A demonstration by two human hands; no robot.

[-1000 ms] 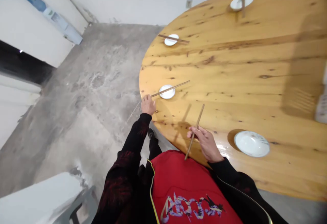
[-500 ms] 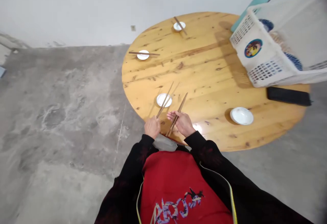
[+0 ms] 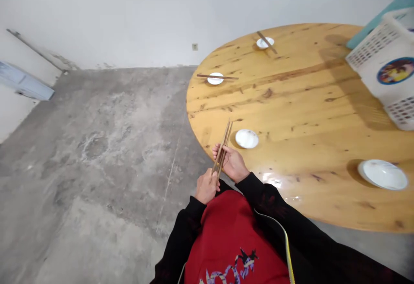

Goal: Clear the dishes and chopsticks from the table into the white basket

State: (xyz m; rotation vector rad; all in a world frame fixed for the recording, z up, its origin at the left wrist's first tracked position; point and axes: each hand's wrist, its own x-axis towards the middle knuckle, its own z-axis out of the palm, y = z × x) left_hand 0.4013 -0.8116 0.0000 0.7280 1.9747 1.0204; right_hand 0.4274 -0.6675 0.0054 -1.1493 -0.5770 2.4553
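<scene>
Both of my hands hold a pair of brown chopsticks [image 3: 224, 141] together at the near edge of a round wooden table [image 3: 307, 115]. My right hand [image 3: 233, 163] grips them at mid-length, and my left hand [image 3: 205, 186] closes on their lower ends. The tips point up and away, toward a small white dish [image 3: 246, 138] that lies bare just to the right of them.
Two more small dishes [image 3: 215, 78] [image 3: 265, 42] with chopsticks laid across them sit along the far rim. A larger white plate [image 3: 383, 174] lies at the right. A white plastic basket [image 3: 388, 72] stands at the right edge. Concrete floor spreads to the left.
My left hand lifted its chopsticks off the small dish and brought them against those in my right hand. The two sets now form one bundle. The view shifted left.
</scene>
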